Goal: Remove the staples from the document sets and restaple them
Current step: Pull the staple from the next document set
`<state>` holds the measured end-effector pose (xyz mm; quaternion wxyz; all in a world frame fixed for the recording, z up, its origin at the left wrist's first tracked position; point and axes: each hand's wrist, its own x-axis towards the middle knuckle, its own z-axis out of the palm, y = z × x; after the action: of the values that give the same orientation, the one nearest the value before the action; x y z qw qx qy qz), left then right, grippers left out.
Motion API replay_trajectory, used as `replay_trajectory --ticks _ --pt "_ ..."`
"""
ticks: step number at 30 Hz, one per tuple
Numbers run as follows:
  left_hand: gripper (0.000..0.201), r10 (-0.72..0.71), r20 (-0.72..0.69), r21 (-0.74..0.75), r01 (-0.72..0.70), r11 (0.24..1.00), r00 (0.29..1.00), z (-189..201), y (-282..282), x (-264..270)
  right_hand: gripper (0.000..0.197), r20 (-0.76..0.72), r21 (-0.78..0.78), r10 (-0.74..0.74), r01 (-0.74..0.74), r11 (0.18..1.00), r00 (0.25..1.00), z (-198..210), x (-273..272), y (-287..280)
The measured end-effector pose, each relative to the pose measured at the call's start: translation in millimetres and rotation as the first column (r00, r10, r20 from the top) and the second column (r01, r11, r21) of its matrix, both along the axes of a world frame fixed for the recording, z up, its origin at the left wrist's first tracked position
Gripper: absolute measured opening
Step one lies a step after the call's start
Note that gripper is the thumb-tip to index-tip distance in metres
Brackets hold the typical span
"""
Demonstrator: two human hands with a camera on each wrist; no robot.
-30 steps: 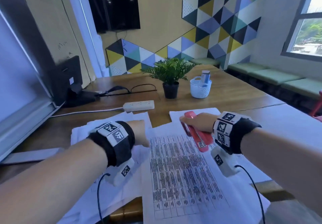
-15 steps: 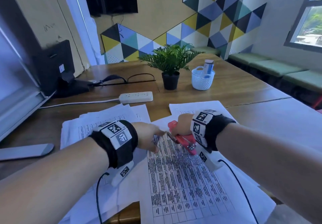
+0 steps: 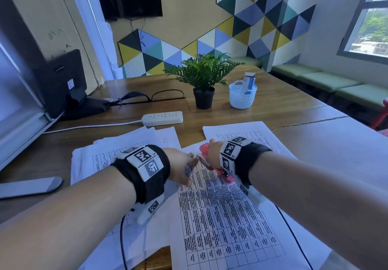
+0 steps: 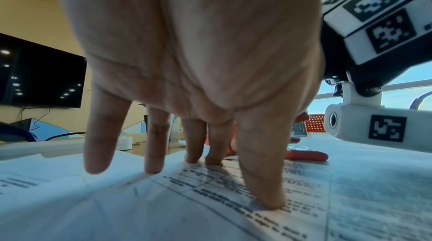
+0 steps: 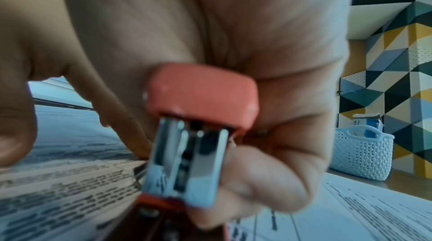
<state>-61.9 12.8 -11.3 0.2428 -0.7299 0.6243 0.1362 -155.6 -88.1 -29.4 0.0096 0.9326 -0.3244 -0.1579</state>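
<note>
My right hand (image 3: 213, 151) hides the red stapler (image 3: 218, 170) nose; table text at six o'clock blurs unreadable.

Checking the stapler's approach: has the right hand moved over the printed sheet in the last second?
Yes. The right hand carried the stapler left, toward the printed sheet's top-left corner.

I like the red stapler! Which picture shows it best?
The right wrist view: the stapler fills the middle, held in the right hand, though blurry. The head view shows it small and half hidden; the left wrist view shows only red bits behind fingers.
</note>
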Motion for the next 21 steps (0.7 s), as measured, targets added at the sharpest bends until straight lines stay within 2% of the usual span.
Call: replay_trajectory --ticks 2,5,7,10,11,13,16,19,21 --pt "0.072 0.001 0.001 -0.002 -0.001 1.0 1.0 0.0 -0.1 0.5 0.048 -0.022 -0.005 0.025 -0.025 1.0 0.999 -3.0 2.6 -3.3" --pt "0.072 0.0 0.0 0.0 0.0 1.0 1.0 -0.2 -0.2 1.4 0.049 -0.05 -0.095 0.03 -0.035 0.995 0.998 -6.9 4.8 -4.8" --pt "0.072 0.001 -0.003 0.002 -0.001 1.0 1.0 0.3 0.0 1.5 0.048 -0.042 -0.041 0.005 -0.006 0.999 0.999 -0.8 2.6 -3.6" --pt "0.073 0.01 -0.009 -0.004 -0.01 1.0 1.0 0.5 1.2 0.8 0.034 -0.048 0.011 0.017 -0.016 1.0 0.999 5.5 5.9 -4.0" --pt "0.073 0.015 -0.013 -0.008 -0.015 1.0 1.0 0.4 1.5 0.5 0.03 -0.098 -0.007 0.019 -0.019 1.0 0.995 4.4 11.9 -6.1" --pt "0.073 0.024 -0.017 -0.013 -0.024 1.0 1.0 0.4 1.7 0.2 0.036 -0.199 -0.044 -0.019 0.011 0.999 0.98 -0.4 22.5 -5.0" --pt "0.074 0.035 -0.013 -0.006 -0.035 0.999 0.999 0.5 1.3 -1.2 0.037 -0.223 -0.068 -0.017 0.001 0.998 0.975 -7.0 28.9 -10.2" --pt "0.075 0.036 -0.005 0.004 -0.036 0.999 0.999 0.5 0.2 -1.8 0.044 -0.248 -0.133 0.054 -0.089 0.987 0.967 -3.5 21.6 -5.5" --pt "0.075 0.042 0.0 0.008 -0.042 0.999 0.999 -0.1 -0.7 -0.1 0.037 -0.259 -0.126 0.04 -0.075 0.989 0.965 -4.7 26.5 -13.8"
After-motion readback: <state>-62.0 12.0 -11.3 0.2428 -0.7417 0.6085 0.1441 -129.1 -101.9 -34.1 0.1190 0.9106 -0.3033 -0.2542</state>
